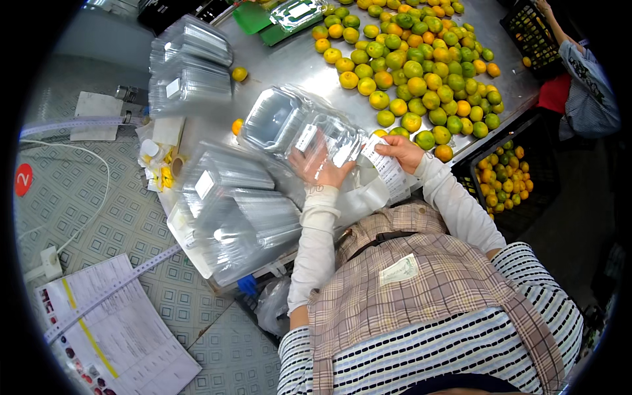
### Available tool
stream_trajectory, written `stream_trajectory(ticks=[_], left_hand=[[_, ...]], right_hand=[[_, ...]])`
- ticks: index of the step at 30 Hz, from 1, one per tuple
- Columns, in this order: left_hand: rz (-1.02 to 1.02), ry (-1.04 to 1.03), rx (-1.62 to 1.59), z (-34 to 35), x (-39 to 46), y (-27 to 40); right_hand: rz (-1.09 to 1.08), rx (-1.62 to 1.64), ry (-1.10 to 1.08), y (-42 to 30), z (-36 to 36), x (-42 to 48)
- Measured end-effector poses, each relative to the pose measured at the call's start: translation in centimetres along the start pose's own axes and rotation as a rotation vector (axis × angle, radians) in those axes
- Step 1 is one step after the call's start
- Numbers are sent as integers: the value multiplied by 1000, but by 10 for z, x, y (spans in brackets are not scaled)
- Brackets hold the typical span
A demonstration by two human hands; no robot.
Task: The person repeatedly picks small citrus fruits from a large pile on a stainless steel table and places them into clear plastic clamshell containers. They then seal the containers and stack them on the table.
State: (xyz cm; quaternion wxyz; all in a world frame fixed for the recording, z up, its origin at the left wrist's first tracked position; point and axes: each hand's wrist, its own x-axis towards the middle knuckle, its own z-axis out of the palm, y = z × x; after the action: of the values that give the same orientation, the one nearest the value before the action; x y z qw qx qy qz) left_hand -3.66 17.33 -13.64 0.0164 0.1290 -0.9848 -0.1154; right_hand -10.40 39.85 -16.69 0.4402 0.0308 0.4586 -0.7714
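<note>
My left hand (318, 165) grips a clear plastic container (338, 136), and its fingers show through the plastic. A small white label (306, 138) sits on that container above the fingertips. Between the thumb and fingers of my right hand (402, 152) is a strip of printed white labels (390, 173), which hangs towards my apron. Pale backing strip (368, 197) curls below the hands at the table edge. Just beyond my left hand lies a stack of nested clear trays (274, 118).
Many green and orange citrus fruits (414, 69) cover the metal table (296, 64). More container stacks (237, 207) (190, 69) stand at left. A fruit crate (503, 177) is low at right. Another person's arm (555, 27) reaches to a black crate (533, 39). Green packaging (276, 32) lies at the back.
</note>
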Motion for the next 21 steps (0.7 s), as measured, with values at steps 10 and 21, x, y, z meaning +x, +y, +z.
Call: stream_trajectory(ticks=[10, 21], left_hand=[[105, 58, -67, 8, 9, -19], [475, 373, -413, -29, -41, 12]], right_hand=[[-114, 171, 47, 2, -15, 7], [-215, 221, -310, -28, 58, 24]])
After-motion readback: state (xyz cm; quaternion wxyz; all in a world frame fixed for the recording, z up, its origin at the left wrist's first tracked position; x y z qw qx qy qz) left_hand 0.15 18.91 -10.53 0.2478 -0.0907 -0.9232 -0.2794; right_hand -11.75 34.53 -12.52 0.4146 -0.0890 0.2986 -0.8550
